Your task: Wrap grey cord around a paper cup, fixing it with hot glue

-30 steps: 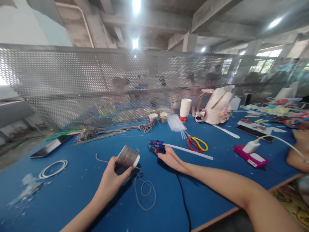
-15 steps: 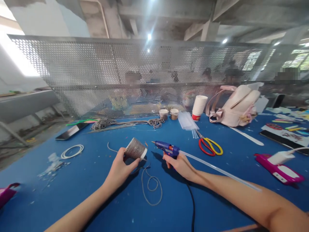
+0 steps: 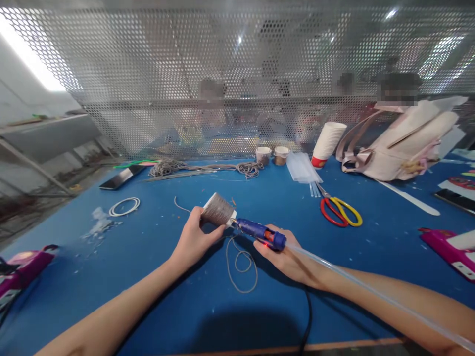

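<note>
Left hand: I see my left hand (image 3: 193, 241) closed around the string-wrapped cup (image 3: 218, 209), which it holds tipped on its side.
Right hand: my right hand (image 3: 291, 258) is wrapped tight on the blue glue gun (image 3: 260, 231).
Cup and gun: the cup sits between my hands, and the gun's nozzle touches its white end.
Glue stick: the clear glue stick (image 3: 371, 291) trails back from the gun over my right forearm.
Cord: a loose cord loop (image 3: 242, 264) lies on the table (image 3: 141, 277) under both hands.
Scissors: the red and yellow scissors (image 3: 339, 211) lie well apart, to the right.
</note>
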`<state>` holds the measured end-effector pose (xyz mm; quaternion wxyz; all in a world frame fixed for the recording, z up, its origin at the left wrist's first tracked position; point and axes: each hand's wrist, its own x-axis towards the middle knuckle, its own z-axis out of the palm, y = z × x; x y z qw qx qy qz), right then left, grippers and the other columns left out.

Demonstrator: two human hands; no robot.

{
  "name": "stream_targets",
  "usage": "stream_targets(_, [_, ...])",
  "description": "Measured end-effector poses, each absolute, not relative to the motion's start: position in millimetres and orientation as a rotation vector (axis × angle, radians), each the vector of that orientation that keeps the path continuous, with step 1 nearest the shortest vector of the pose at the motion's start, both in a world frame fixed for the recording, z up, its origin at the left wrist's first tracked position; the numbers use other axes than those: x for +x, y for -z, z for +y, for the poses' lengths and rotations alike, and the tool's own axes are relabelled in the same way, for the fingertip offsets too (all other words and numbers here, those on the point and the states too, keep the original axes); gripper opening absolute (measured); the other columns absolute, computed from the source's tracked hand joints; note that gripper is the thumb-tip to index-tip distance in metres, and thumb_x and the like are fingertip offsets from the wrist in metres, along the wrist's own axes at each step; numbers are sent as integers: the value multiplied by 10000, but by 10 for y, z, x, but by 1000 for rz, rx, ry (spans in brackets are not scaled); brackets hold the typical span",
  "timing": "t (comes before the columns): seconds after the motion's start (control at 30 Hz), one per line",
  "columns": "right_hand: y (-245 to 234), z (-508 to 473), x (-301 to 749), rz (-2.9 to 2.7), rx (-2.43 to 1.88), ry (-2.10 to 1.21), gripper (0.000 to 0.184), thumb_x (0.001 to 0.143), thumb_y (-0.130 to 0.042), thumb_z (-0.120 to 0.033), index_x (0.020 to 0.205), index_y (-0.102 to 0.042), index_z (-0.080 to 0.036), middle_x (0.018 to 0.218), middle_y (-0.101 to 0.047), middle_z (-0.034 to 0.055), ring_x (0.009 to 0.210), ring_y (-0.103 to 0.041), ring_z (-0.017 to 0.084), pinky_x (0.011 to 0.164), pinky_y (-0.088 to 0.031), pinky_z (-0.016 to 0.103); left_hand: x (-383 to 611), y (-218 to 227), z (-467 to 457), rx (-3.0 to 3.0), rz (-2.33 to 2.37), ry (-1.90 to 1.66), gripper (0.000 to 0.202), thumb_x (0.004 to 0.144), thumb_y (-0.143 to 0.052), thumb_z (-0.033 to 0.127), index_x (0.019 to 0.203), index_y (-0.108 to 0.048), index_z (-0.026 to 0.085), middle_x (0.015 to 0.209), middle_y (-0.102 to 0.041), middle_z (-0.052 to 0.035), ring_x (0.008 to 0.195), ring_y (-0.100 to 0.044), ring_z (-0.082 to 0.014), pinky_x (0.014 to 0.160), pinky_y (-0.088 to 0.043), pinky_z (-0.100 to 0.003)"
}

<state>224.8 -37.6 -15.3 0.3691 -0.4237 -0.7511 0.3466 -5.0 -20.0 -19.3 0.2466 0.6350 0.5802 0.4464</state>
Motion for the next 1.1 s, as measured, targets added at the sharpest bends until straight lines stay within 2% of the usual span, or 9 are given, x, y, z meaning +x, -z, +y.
stream_targets(0.37, [242,-355,2237,-2034,-1017,-733,155,852,-530,-336,784,-561,-199,582,-544,-24,477,-460,106,512,-407,228,-57,205,-208,1759,1629,-1199,301,720,-682,386,856,-485,203,846,-562,-6,839,-605,-194,812,-506,-364])
stream_targets(0.67, [333,-319,2249,-2118,-935,-507,111,869,-525,-302,874,-572,-202,670,-662,28,515,-596,146,536,-452,245,-45,234,-206,1804,1627,-1212,340,715,-701,427,888,-511,203,893,-563,-20,855,-595,-195,820,-509,-364])
stream_targets(1.1, [295,-336,2269,-2184,-886,-451,122,898,-502,-307,861,-547,-200,642,-634,12,486,-570,123,512,-424,229,-45,235,-205,1851,1695,-1162,344,722,-678,448,846,-467,207,839,-543,-9,810,-585,-203,756,-485,-365])
